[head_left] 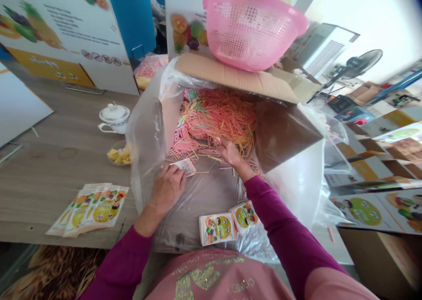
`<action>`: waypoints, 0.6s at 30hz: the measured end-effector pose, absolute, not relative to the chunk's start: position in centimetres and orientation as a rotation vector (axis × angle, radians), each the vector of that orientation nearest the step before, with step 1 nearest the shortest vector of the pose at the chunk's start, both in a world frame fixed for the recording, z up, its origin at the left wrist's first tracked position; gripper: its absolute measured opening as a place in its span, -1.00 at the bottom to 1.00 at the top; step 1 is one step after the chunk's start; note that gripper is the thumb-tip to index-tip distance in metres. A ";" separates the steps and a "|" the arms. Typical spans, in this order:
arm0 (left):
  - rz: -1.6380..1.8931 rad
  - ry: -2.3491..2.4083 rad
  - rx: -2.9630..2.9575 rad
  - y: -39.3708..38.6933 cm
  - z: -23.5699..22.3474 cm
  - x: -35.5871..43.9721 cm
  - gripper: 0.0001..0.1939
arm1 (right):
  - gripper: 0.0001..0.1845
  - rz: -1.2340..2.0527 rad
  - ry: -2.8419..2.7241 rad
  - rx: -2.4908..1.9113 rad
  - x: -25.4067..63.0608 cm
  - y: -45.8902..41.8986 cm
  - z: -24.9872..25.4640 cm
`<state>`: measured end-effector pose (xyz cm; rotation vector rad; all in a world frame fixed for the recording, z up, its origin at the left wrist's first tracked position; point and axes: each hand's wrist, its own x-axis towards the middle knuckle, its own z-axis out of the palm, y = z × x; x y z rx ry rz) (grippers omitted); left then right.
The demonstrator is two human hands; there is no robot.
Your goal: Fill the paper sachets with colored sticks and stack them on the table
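One paper packet (183, 167) pinched in the left hand (168, 188); right hand (229, 153) open on coloured sticks (214, 120).

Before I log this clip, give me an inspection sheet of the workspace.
surface: wooden table under the box.
job's things: plastic-lined cardboard box holding pink and yellow sticks; small paper packet.
grippers: none; left hand on the packet, right hand among the sticks.
clutter: printed packets on the table, white lidded pot, bowl of yellow food.
cables: nothing seen.
surroundings: pink basket on the box flap, fruit posters, standing fan.
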<state>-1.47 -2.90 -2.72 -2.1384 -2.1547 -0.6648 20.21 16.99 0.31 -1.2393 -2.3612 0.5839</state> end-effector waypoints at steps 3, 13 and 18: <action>-0.613 -2.150 -2.138 -3.0 -2.6 -1.3 -0.76 | -0.72 0.712 -2.245 -1.166 21.6 16.6 -0.2; -0.611 -2.059 -2.110 -2.3 -2.4 -2.0 -0.72 | -0.39 1.295 -1.842 -1.018 26.6 13.2 1.3; -0.611 -2.179 -2.128 -3.3 -2.7 -2.1 -0.74 | -0.38 1.510 -1.297 -0.962 25.5 11.7 0.7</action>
